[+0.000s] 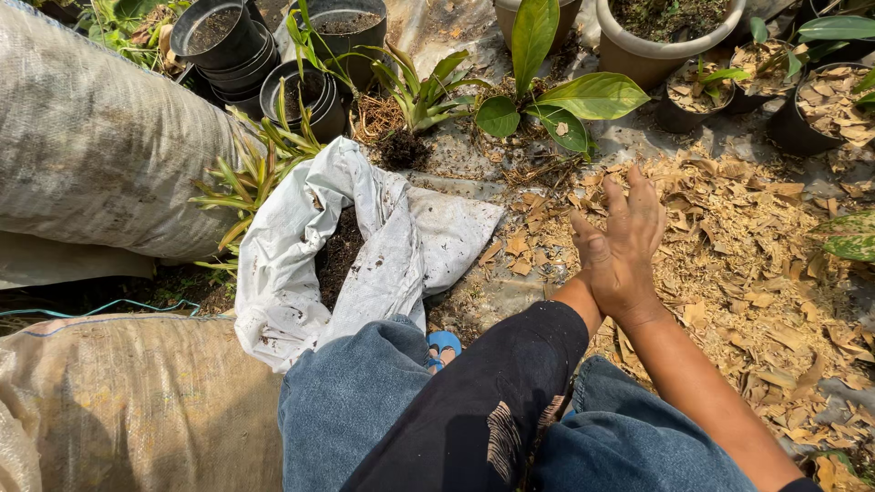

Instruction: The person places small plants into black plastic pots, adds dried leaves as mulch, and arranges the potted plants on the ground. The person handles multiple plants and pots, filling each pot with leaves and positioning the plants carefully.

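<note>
Both hands (620, 251) pressed together, fingers pointing away, upward.

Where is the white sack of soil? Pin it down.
In the head view, the white sack lies open left of centre, left of the pressed-together hands, just beyond the person's knee.

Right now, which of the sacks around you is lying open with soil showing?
The crumpled white sack by your knees, left of your hands: its mouth gapes on dark soil. The grey sack and tan sack are bulging, no opening in view.
</note>
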Motion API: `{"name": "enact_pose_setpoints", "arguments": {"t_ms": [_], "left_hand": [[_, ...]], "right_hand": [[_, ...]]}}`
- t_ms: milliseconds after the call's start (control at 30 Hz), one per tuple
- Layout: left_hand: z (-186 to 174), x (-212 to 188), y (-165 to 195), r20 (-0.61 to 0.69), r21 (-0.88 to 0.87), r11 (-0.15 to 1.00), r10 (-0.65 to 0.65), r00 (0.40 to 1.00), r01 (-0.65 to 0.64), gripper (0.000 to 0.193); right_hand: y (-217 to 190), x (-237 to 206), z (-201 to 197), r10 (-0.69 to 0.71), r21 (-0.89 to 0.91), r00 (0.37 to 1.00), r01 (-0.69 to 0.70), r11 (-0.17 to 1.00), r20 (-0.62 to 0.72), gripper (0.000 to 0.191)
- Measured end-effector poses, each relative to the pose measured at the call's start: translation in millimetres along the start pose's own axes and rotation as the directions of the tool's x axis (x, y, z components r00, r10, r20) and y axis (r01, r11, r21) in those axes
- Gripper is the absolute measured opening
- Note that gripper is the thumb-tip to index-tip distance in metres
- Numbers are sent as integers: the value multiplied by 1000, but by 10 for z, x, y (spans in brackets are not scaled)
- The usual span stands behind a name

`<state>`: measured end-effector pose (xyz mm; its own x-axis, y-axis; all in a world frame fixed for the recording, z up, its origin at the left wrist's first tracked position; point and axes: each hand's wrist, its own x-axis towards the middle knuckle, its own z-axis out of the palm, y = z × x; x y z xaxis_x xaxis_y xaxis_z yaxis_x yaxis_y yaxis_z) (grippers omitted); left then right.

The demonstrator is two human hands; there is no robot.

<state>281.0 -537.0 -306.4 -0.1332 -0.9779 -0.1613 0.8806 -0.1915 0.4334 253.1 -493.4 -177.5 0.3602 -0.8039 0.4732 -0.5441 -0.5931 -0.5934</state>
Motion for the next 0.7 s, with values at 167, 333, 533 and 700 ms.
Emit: {"name": "enact_pose_setpoints", "arguments": {"t_ms": [167, 333, 533, 700], "left_hand": [[46, 147, 123, -550, 161, 952, -132, 825, 260, 97], [59, -221, 348, 294, 444, -852, 431, 853, 278, 81], [251, 24, 443, -738, 103, 964, -91, 669, 244, 92], [486, -211, 697, -668, 181, 966, -18, 744, 186, 91]], "right_hand": [[43, 101, -21, 81, 63, 996, -78, 995, -39, 75], [-210, 58, 23, -11, 30, 999, 10, 1000, 31, 77], [-393, 126, -75, -28, 64, 999, 30, 997, -34, 78], [-521, 160, -94, 0, 92, 998, 5, 996, -57, 78]]}}
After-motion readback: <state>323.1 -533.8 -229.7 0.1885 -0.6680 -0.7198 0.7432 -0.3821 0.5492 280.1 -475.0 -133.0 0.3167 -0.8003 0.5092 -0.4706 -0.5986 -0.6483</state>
